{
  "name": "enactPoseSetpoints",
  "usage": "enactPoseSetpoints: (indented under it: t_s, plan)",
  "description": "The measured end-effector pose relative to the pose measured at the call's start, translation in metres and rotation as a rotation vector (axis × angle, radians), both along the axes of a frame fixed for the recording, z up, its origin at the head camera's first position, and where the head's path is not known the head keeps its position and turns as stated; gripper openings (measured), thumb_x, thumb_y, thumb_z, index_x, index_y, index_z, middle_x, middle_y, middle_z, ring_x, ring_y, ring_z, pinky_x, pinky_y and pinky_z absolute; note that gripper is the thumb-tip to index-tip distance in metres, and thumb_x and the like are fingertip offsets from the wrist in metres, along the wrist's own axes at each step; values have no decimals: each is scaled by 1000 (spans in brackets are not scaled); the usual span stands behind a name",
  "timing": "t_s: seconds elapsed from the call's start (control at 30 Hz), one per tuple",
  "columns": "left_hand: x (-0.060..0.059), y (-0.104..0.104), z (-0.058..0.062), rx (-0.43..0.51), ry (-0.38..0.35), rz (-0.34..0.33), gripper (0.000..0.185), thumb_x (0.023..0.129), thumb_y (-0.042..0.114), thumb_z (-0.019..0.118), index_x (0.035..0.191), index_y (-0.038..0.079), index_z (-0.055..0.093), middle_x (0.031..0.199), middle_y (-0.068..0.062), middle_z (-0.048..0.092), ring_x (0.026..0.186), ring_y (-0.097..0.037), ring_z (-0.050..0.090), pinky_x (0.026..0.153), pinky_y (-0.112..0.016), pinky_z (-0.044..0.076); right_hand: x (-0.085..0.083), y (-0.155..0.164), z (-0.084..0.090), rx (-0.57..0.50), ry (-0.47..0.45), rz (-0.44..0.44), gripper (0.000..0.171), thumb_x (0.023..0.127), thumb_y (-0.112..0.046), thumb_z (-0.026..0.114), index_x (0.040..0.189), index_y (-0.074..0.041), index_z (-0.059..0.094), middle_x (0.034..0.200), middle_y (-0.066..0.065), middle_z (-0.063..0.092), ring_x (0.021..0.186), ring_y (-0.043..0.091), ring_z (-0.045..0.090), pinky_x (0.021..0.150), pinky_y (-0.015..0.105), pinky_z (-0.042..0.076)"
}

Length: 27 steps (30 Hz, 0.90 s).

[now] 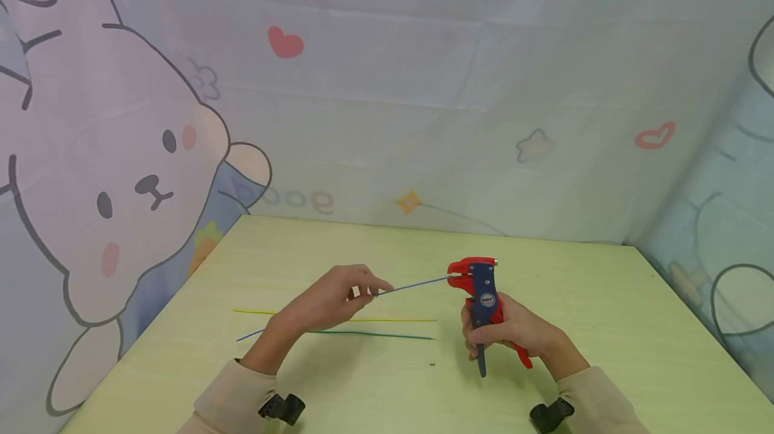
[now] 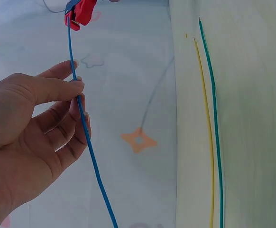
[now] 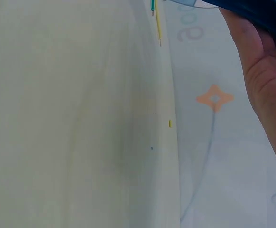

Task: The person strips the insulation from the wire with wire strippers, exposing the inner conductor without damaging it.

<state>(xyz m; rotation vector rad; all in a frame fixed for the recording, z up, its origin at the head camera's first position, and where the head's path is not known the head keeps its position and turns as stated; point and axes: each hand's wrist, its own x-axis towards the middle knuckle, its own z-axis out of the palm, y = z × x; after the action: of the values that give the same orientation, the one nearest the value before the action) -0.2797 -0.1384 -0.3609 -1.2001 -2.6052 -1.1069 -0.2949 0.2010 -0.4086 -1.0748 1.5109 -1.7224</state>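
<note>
Between thumb and fingertips, my left hand [image 1: 338,293] pinches a thin blue wire [image 1: 417,284]. The wire's far end reaches the red jaws of a wire stripper [image 1: 484,293], and its tail slopes down behind the left wrist. My right hand [image 1: 514,330] grips the red and dark-blue stripper by its handles, held upright over the table. In the left wrist view, the blue wire [image 2: 96,166] runs up past the fingertips to the tool's red head [image 2: 83,13]. Only the tool's dark handle [image 3: 266,19] shows in the right wrist view.
On the pale yellow table [image 1: 605,326] lie a yellow wire [image 1: 393,320] and a green wire [image 1: 387,334], side by side, their ends bare. Small cut bits, one green [image 1: 432,364] and one yellow [image 3: 170,123], lie nearby. A printed cloth [image 1: 423,84] hangs behind.
</note>
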Motion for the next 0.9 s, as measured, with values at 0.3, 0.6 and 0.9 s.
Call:
enactPoseSetpoints:
  t_s: [0.3,0.6,0.9]
  plan:
    - [1,6,-1,14,36,-9,35,88,0,53,110,23,65,85,12,56,68,-12,50,55,-23,42,1,-2,2,17,3,23,19,87,12,46,104,14,39,83,24,52,75,35,57,73,60,42]
    - [2,9,-3,1,54,-10,35,88,0,53,111,22,65,84,13,54,63,-10,48,54,-23,42,0,-2,-1,22,-3,36,20,87,14,43,105,18,36,83,33,43,75,35,58,73,62,41]
    - [1,9,-4,-40,56,5,34,89,2,53,113,22,64,88,14,54,69,-8,51,58,-23,44,2,-4,0,24,-11,42,20,87,12,47,104,18,37,83,22,51,75,33,58,73,61,42]
